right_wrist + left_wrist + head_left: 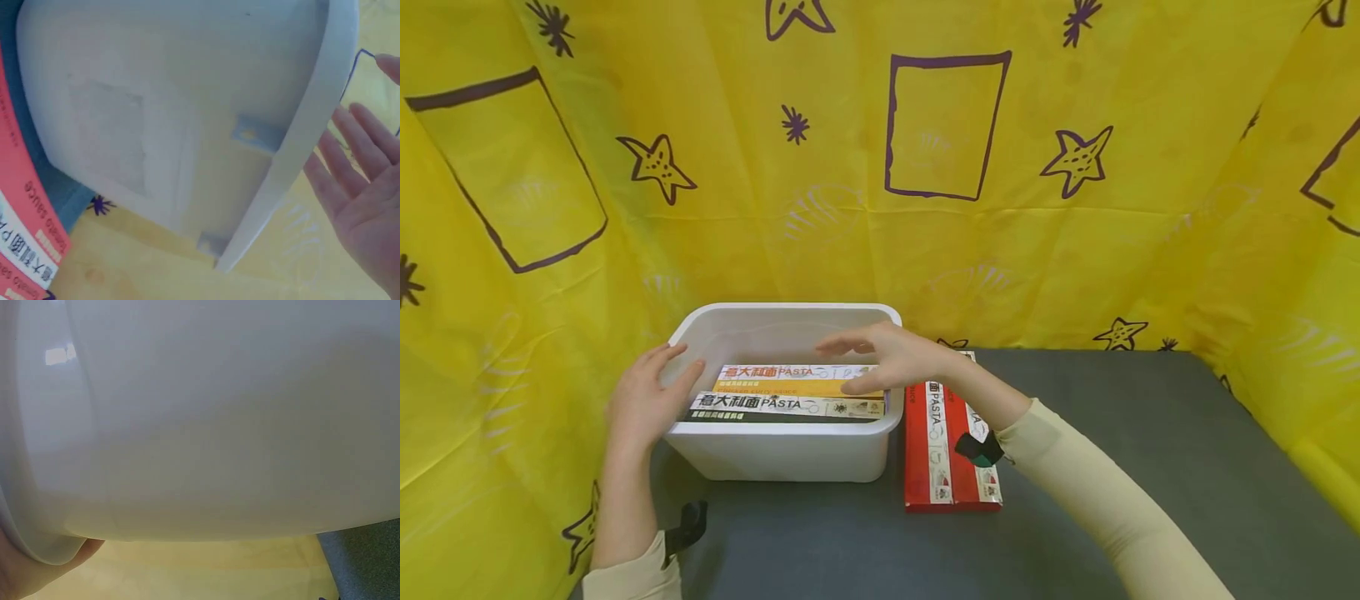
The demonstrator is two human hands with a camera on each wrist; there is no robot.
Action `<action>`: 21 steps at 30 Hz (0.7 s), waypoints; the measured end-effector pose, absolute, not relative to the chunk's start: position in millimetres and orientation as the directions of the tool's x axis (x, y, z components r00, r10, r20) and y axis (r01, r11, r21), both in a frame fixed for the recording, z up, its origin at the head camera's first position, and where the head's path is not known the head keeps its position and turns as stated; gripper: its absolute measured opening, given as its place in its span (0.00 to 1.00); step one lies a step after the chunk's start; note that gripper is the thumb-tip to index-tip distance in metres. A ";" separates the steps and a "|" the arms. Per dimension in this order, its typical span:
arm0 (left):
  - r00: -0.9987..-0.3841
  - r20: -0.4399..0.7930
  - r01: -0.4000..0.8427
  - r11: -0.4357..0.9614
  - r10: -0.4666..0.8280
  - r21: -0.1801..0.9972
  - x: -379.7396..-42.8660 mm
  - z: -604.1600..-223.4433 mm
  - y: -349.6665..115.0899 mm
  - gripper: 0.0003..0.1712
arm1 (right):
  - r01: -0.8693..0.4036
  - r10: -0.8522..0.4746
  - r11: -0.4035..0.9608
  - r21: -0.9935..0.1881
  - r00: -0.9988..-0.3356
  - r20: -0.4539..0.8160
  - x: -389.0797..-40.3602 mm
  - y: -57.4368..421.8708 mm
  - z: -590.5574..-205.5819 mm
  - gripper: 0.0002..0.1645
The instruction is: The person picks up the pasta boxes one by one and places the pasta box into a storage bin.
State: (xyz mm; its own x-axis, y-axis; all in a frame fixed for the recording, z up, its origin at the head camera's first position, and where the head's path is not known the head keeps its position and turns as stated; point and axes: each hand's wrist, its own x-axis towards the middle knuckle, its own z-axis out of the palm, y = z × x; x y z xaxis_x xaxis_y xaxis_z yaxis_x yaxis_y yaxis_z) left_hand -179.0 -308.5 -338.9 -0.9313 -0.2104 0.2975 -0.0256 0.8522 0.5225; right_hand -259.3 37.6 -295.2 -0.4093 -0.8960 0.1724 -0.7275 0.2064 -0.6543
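A white plastic bin (790, 454) holds pasta boxes lying lengthwise, among them one with a yellow band (831, 387) and one with a dark band (737, 404). At the bin's left rim is my left hand (643, 398), fingers loosely spread, with the thumb over the inside; the left wrist view shows only part of this hand beside the rim. My right hand (898, 358) reaches over the right rim above the boxes. Its fingers (356, 150) are extended and hold nothing in the right wrist view.
Two red pasta boxes (920, 471) lie side by side right of the bin, partly hidden under my right forearm. The dark grey table (1120, 433) extends to the right. Yellow patterned cloth (955, 250) hangs behind and at both sides.
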 end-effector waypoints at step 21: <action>-0.934 0.293 -0.021 0.850 -0.205 0.526 -178.2 -338.1 -307.1 0.37 | -0.360 -0.423 0.283 -0.889 -0.879 0.221 -215.3 127.5 -353.3 0.38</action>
